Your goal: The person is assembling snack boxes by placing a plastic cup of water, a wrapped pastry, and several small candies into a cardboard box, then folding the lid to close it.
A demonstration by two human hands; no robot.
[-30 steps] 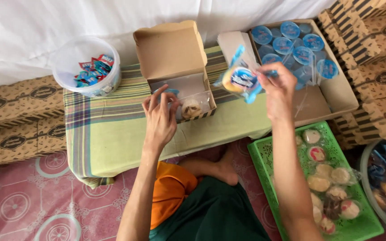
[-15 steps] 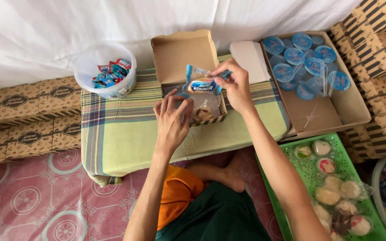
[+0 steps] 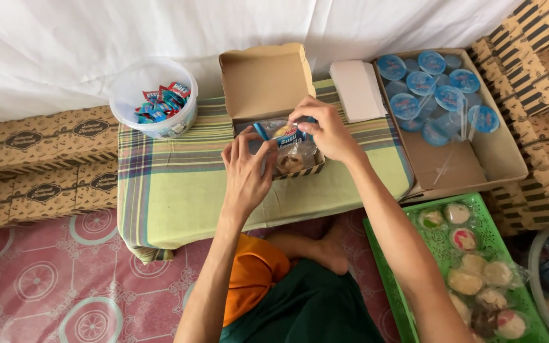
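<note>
Right hand [image 3: 328,130] pinches wrapped bun [image 3: 285,134], lowering it into small open box [image 3: 268,95]. Left hand [image 3: 246,171], fingers spread, steadies box front. Seat it flat beside the pastry beneath.

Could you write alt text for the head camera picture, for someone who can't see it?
Seen from above, a person's right hand lowers a clear-wrapped snack into a small open cardboard box while the left hand steadies the box on a striped cloth-covered table. A tub of sweets, a carton of sealed cups and a green tray of cakes surround it.
</note>
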